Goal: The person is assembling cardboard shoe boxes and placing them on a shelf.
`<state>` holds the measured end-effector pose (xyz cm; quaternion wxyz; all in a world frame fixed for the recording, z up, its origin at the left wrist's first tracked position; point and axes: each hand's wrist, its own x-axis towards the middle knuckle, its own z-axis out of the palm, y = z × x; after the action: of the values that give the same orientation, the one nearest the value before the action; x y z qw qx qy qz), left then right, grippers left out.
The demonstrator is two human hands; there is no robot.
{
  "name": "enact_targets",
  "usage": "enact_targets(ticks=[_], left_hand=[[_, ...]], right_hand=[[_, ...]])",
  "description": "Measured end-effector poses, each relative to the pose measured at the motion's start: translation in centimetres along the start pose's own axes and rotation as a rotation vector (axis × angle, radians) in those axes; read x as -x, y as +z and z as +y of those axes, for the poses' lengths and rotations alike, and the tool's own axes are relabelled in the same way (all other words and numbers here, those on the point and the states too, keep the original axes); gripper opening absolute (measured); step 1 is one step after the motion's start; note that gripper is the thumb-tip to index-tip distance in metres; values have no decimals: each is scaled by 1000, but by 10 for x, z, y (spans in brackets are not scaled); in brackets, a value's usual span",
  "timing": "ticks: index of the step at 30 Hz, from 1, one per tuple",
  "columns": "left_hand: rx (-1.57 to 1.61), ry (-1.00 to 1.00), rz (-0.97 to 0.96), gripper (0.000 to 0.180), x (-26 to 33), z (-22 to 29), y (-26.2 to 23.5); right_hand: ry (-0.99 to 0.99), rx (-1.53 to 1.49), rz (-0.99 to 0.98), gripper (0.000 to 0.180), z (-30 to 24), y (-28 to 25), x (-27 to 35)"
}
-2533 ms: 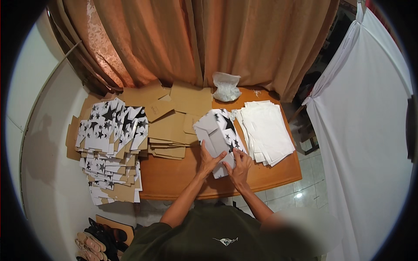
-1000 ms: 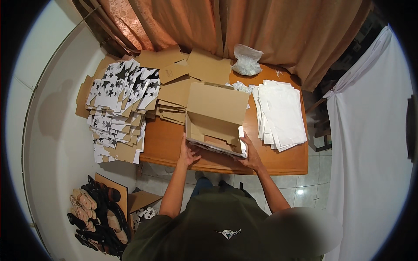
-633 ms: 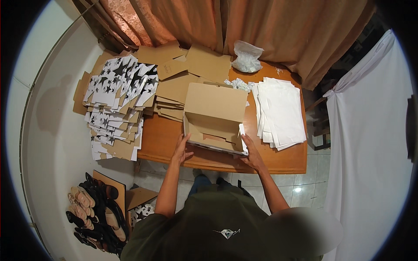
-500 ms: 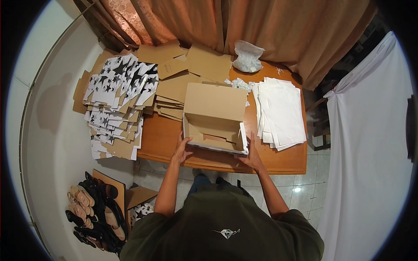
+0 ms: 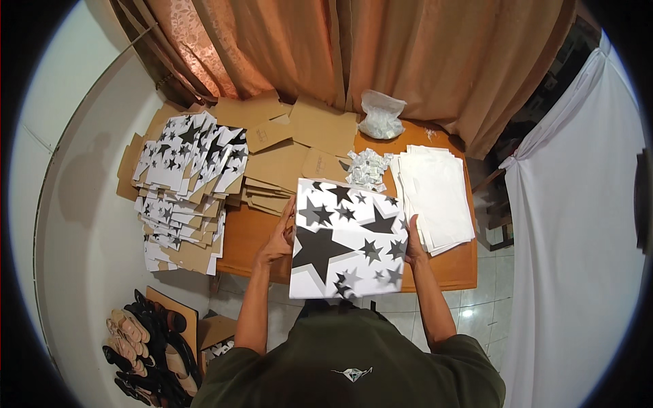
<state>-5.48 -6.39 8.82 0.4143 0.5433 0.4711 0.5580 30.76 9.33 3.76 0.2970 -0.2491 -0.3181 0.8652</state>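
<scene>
Head view: A wood-toned desk (image 5: 449, 268) fills the middle of the room, with a tall stack of star-printed flat boxes (image 5: 163, 173) along its left side and loose brown cardboard (image 5: 323, 126) spread behind, at the far edge. The change lies in the star-patterned box (image 5: 350, 241), held over the near edge at center: half a second ago its brown interior gaped open under a raised lid; now a broad black-and-white face covers the view, with no interior showing. That suggests the lid is down and the box formed, though its closure is hidden. To the right lies a pile of white sheets (image 5: 435, 194), and beyond it at the far side sits a clear plastic bag (image 5: 382, 119). The left hand (image 5: 277, 238) grips the box's left edge and the right hand (image 5: 415, 245) clasps the opposite one, fingers partly hidden behind it. Smallest of all, a cluster of white packets (image 5: 367, 168), largely screened moments ago by the raised lid, now shows just beyond the box.
</scene>
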Motion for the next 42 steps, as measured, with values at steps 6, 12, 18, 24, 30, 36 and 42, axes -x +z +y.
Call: enact_targets(ticks=[6,12,18,24,30,36,42], left_hand=[[248,-123,-126,145,-8,24,-22],[228,-133,98,120,-1,22,-24],[121,-73,100,97,-2,22,-24],[82,-20,-37,94,7,4,-32],[-328,-53,74,83,6,-1,-24],[-400,-127,78,80,11,-14,-21],[-548,-272,-31,77,11,-15,-6]], right_hand=[[-321,234,93,93,-20,22,-14],[-534,727,25,112,-20,43,-15],[-524,889,105,118,-6,65,4],[-613,745,199,102,22,86,13],[-622,1054,433,74,42,97,3],[-520,1157,553,72,47,116,7],[-432,1082,581,83,60,109,9]])
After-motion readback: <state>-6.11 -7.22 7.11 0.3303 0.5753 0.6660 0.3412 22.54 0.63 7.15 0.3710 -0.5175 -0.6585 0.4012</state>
